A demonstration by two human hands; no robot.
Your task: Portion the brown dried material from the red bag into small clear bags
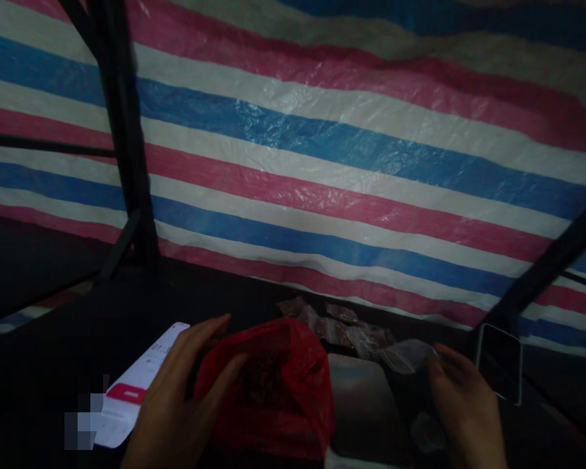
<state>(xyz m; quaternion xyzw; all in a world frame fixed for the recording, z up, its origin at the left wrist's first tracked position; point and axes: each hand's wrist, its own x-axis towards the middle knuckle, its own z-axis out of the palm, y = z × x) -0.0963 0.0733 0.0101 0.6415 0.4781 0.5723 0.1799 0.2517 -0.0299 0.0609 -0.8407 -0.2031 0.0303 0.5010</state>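
Note:
A red plastic bag (317, 417) stands with its mouth open in front of me, and dark brown bits (261, 384) show dimly inside it. My left hand (176, 384) is at the bag's left rim, fingers and thumb spread apart, the thumb over the opening. On the right, my right hand (461, 397) pinches the edge of a small clear plastic bag (407, 355), which looks flat. Between the red bag and my right hand lies a flat metal plate (364, 404) with a pale edge below it, perhaps a scale. The dim light blurs finger detail.
Several small clear packets (339, 330) with brown contents lie behind the plate. Another clear bag (427, 432) is near my right wrist. A lit phone (137, 391) lies left; a dark-screened phone (501, 365) leans right. Striped sheeting (322, 163) and a dark post (122, 130) stand behind the table.

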